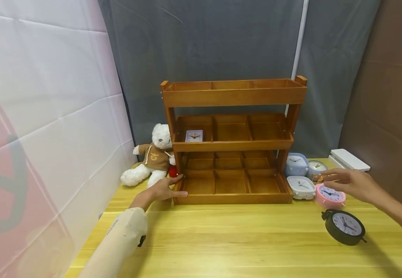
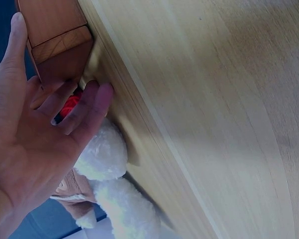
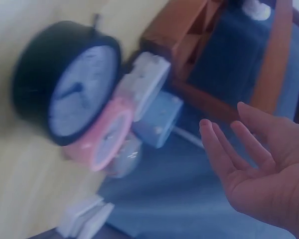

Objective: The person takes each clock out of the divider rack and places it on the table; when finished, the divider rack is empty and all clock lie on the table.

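A brown wooden shelf rack (image 1: 234, 146) stands on the table, its tiers split into compartments. A small square lilac clock (image 1: 194, 136) sits in the left compartment of the middle tier. My left hand (image 1: 164, 189) rests at the rack's lower left corner, thumb at the front, loosely bent fingers by the side. Over the clocks on the right hovers my right hand (image 1: 352, 184), fingers relaxed; it is empty in the right wrist view. Below it are a pink round clock (image 1: 330, 195) and a black round clock (image 1: 347, 227). Beside them stand a white clock (image 1: 301, 187) and a blue clock (image 1: 296, 164).
A white teddy bear (image 1: 154, 154) in a brown hoodie sits left of the rack, a red object (image 1: 172, 171) beside it. Behind the pink clock is a grey round clock (image 1: 316, 166). A white box-like object (image 1: 350, 159) lies at the back right. Curtains enclose the table.
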Demonstrator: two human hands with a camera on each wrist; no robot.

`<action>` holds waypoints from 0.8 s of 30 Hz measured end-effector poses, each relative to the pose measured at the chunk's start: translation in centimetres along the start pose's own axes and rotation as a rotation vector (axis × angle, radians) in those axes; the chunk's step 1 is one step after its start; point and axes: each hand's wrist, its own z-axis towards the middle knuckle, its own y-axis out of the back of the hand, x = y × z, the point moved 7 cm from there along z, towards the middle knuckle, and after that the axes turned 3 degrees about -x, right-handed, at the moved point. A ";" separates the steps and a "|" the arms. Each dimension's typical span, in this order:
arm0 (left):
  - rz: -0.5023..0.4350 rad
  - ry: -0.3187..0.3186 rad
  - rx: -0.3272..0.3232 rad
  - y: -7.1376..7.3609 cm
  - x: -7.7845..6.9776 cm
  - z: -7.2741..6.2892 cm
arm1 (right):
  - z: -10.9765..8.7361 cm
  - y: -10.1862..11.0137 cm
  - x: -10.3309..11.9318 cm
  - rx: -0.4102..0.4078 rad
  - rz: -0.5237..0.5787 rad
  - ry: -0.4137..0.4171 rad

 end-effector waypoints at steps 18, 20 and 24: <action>-0.013 -0.001 0.001 -0.3 0.2 0.0 | 6.6 0.5 8.8 0.003 0.052 0.059; -0.012 -0.005 0.000 -0.2 0.2 0.1 | 7.3 0.6 9.7 0.000 0.050 0.063; -0.008 -0.010 -0.004 -0.1 0.2 0.1 | 8.8 0.5 11.7 0.003 0.068 0.074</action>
